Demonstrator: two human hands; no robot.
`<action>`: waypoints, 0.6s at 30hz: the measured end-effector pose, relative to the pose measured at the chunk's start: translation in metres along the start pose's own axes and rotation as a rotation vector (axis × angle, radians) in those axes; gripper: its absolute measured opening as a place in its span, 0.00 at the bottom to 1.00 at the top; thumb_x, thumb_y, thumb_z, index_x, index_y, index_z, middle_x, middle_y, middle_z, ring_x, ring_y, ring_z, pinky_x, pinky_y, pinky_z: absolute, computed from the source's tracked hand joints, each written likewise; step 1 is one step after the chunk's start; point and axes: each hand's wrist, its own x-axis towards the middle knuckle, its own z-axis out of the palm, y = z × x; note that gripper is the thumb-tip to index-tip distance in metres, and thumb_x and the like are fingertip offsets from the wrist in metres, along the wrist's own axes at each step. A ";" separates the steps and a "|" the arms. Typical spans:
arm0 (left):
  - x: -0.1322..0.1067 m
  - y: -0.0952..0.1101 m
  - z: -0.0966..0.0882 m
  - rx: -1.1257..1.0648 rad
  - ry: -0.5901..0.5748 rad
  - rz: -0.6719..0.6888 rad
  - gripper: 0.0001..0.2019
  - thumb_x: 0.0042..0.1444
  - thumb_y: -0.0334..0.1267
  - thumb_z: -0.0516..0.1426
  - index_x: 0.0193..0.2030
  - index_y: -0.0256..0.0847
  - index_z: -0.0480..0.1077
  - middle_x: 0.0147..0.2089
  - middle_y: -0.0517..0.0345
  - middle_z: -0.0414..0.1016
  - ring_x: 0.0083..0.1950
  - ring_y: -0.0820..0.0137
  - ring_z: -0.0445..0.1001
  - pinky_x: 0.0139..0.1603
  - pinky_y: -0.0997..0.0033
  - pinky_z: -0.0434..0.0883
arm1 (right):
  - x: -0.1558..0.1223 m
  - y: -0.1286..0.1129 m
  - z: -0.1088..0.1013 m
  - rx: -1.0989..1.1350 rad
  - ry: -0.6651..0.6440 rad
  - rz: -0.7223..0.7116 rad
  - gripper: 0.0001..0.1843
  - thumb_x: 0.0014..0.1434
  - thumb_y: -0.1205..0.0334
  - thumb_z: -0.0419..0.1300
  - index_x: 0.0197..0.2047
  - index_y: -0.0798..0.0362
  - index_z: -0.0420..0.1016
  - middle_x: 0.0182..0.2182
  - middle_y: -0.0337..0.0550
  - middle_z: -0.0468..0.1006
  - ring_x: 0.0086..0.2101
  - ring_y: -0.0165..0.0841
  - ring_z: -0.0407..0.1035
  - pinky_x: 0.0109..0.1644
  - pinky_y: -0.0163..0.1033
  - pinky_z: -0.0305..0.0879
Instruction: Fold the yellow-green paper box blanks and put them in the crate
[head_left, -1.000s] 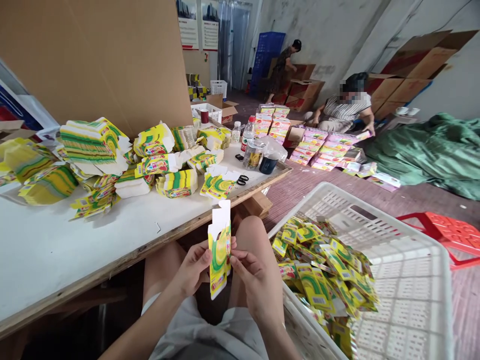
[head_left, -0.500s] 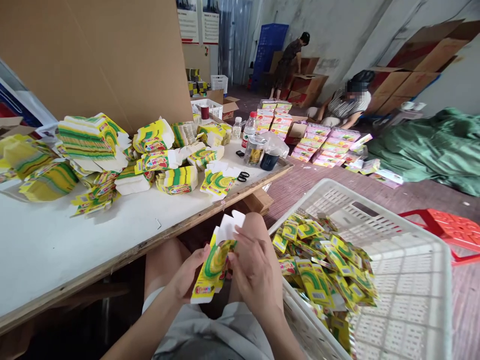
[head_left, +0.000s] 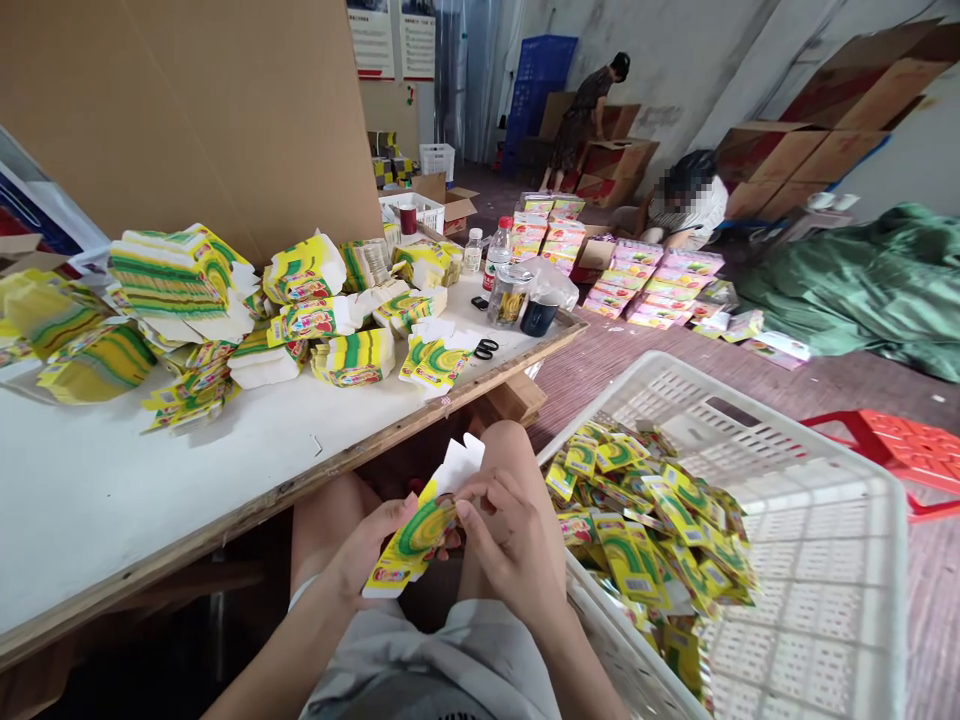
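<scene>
Both hands work over my lap on one small yellow-and-green carton (head_left: 417,535) with white flaps. My left hand (head_left: 369,550) grips it from below, fingers curled round its lower part. My right hand (head_left: 504,545) pinches the carton's upper end near the white flaps. The carton lies tilted, flaps pointing up and right. To my right stands a white plastic crate (head_left: 810,560) holding several folded cartons (head_left: 652,530) of the same print.
A white table (head_left: 112,490) at left carries stacks of flat cartons (head_left: 180,275), scissors (head_left: 485,349), bottles and a jar. A red stool (head_left: 892,450) and a green tarp (head_left: 870,280) lie at right. Two other people work among pink boxes and cardboard cartons at the back.
The carton stood upright between my hands; it has been tipped over to a slanted position, and my right fingers have shifted onto its flap end.
</scene>
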 end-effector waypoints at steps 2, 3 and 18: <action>0.001 0.000 0.000 0.035 -0.026 0.058 0.25 0.44 0.56 0.69 0.38 0.34 0.82 0.33 0.47 0.84 0.32 0.65 0.79 0.30 0.74 0.70 | 0.003 0.000 -0.002 0.027 -0.025 0.005 0.11 0.67 0.60 0.56 0.31 0.50 0.70 0.32 0.42 0.73 0.35 0.35 0.69 0.40 0.38 0.67; 0.001 -0.001 0.001 0.057 -0.043 0.084 0.23 0.44 0.54 0.70 0.37 0.34 0.83 0.32 0.48 0.84 0.32 0.66 0.79 0.33 0.73 0.71 | 0.004 0.001 -0.003 0.041 -0.030 0.001 0.13 0.67 0.59 0.55 0.30 0.50 0.69 0.32 0.42 0.71 0.34 0.35 0.69 0.39 0.38 0.67; 0.015 -0.015 0.006 0.560 0.237 0.519 0.16 0.58 0.48 0.61 0.47 0.39 0.70 0.42 0.52 0.82 0.40 0.63 0.79 0.40 0.68 0.75 | -0.023 0.027 0.038 0.062 0.177 0.296 0.16 0.64 0.51 0.59 0.31 0.53 0.76 0.28 0.44 0.77 0.30 0.36 0.70 0.33 0.37 0.67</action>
